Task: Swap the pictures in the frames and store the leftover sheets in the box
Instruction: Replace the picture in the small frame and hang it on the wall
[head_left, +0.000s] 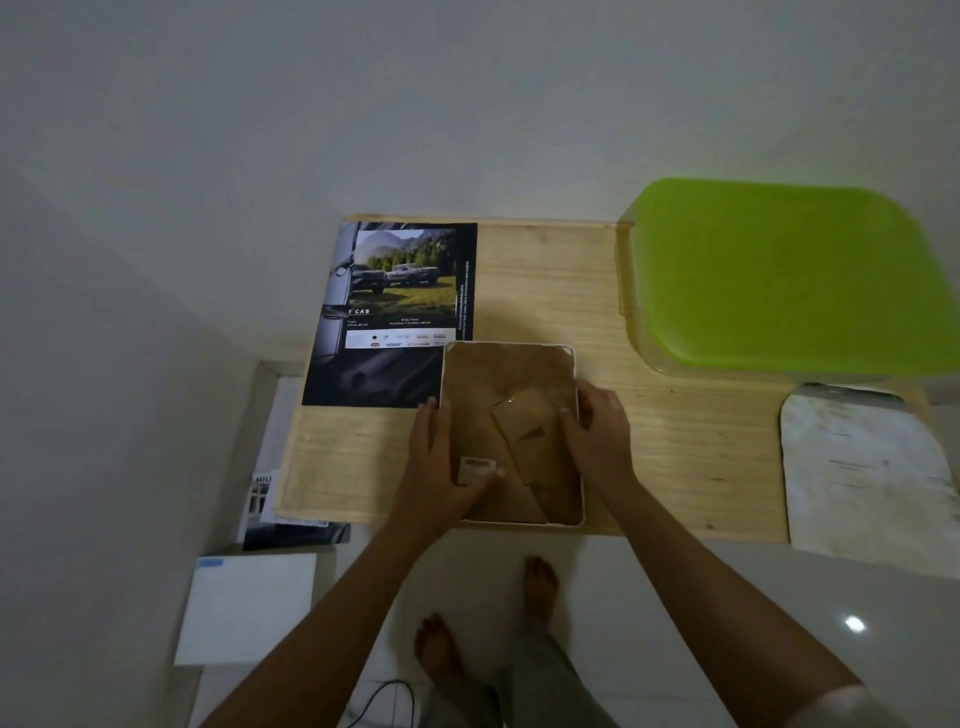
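Facedown, frame (498, 374) lengthwise front-to-back.

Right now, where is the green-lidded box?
In the head view, the green-lidded box sits far right on the wooden table, beyond the face-down frame.

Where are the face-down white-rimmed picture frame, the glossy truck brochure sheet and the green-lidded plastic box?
White-rimmed picture frame (501, 371): head view, upper part of its brown backing.
Glossy truck brochure sheet (402, 275): head view, on the printed photo.
Green-lidded plastic box (789, 275): head view, middle of the lid.
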